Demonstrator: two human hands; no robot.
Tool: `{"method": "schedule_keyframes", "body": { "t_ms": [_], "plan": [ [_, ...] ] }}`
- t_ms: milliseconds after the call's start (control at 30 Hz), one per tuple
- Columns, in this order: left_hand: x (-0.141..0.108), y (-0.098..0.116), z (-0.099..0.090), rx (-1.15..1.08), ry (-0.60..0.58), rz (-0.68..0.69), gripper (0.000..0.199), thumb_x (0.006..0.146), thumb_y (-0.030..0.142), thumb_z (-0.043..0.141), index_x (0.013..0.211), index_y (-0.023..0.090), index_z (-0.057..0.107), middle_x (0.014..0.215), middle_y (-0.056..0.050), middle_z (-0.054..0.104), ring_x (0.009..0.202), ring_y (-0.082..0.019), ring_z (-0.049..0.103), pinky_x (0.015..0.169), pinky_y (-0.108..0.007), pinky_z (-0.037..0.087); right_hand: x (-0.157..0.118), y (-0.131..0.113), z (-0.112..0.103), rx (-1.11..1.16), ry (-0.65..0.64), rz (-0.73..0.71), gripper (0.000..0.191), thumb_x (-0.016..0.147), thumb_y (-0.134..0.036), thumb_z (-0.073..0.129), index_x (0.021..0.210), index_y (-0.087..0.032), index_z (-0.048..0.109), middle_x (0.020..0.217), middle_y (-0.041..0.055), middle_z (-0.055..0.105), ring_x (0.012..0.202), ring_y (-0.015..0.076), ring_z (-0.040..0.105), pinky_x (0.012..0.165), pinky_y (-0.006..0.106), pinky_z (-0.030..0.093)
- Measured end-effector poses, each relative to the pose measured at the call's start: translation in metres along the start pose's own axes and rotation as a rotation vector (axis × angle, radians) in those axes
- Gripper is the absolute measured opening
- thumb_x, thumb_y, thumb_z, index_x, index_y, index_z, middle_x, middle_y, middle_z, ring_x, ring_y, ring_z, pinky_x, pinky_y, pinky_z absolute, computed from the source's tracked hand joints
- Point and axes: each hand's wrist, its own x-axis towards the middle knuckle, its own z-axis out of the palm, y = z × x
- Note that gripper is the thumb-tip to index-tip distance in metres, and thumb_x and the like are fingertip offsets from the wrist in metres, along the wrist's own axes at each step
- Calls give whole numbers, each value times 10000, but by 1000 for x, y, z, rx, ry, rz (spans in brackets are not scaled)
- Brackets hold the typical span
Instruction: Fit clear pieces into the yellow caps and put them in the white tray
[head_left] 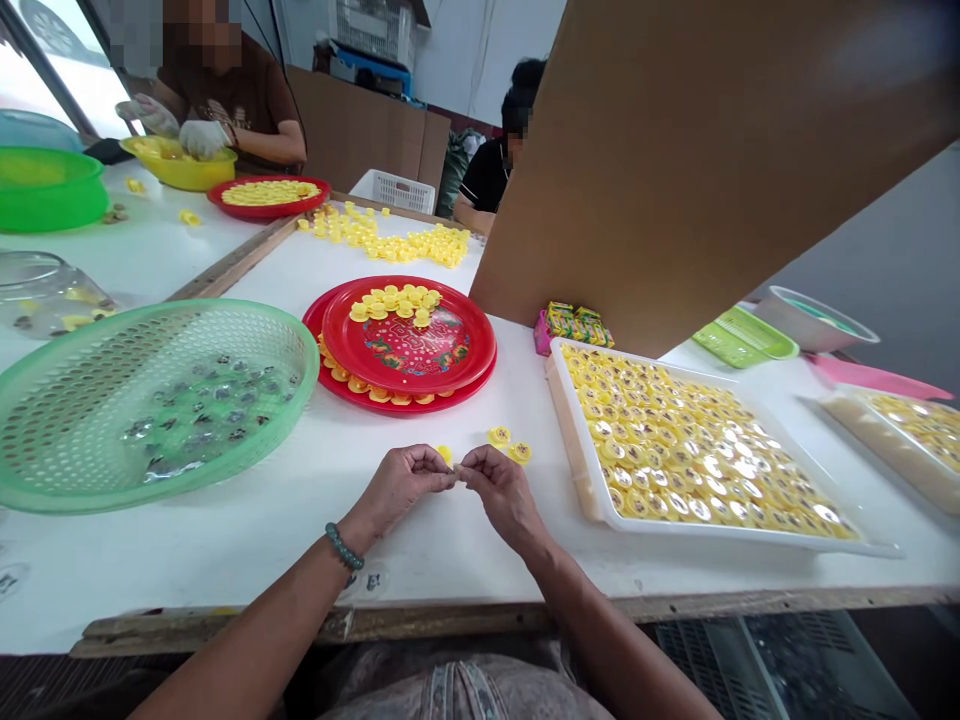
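My left hand (409,488) and my right hand (499,488) meet over the white table, fingertips pinched together. Whatever sits between them is too small to make out. Just behind the fingertips lies a yellow piece (444,454), partly hidden. Two round yellow pieces with printed centres (519,453) rest on the table beyond my right hand. Past them are stacked red plates (427,345), the top one holding several yellow pieces at its back. A green basket (225,400) on the left contains small clear discs with dark prints. To the right, a white tray (600,470) is full of yellow pieces.
A brown board (637,170) leans behind small colourful packets (577,326). Loose yellow pieces (427,245) lie farther back. Two people sit across, one with gloved hands in a yellow basin (180,172). A second tray (885,430) stands far right.
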Motion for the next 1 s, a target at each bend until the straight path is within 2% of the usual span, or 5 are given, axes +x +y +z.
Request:
{"method": "schedule_keyframes", "body": {
  "t_ms": [200, 333, 500, 733, 1000],
  "plan": [
    [-1, -4, -2, 433, 39, 70, 193, 669, 347, 642, 578, 178, 628, 551, 23, 570, 547, -120, 482, 536, -233, 350, 1, -11, -12, -340, -103, -239, 94, 827, -190, 532, 797, -191, 621, 778, 22, 617, 698, 136, 558, 659, 258, 443],
    [-1, -3, -1, 293, 69, 4, 212, 688, 360, 614, 600, 172, 658, 582, 13, 588, 562, -118, 478, 562, -237, 360, -6, -11, -8, -438, -83, -224, 241, 778, -264, 635, 1011, -208, 622, 897, 52, 623, 709, 146, 577, 602, 254, 461],
    [-2, -2, 0, 151, 44, -48, 202, 700, 327, 603, 608, 159, 668, 535, 28, 533, 544, -100, 442, 536, -227, 331, -3, -8, 10, -456, -21, -185, 138, 750, -270, 672, 874, -211, 667, 809, 27, 625, 659, 130, 566, 620, 251, 463],
    [-1, -4, 1, -52, 82, -109, 135, 660, 280, 637, 657, 146, 619, 657, -2, 626, 647, -124, 555, 632, -243, 413, 5, -15, 5, -261, -196, -108, 153, 788, -235, 615, 920, -248, 692, 899, 15, 670, 782, 157, 618, 709, 274, 490],
    [-1, -9, 4, -197, 137, -179, 286, 577, 158, 690, 758, 180, 469, 659, 35, 597, 653, -131, 607, 642, -268, 473, -9, 8, 21, -124, 6, -116, 452, 702, -171, 687, 1133, -241, 570, 863, 4, 677, 719, 148, 616, 726, 313, 524]
  ]
}}
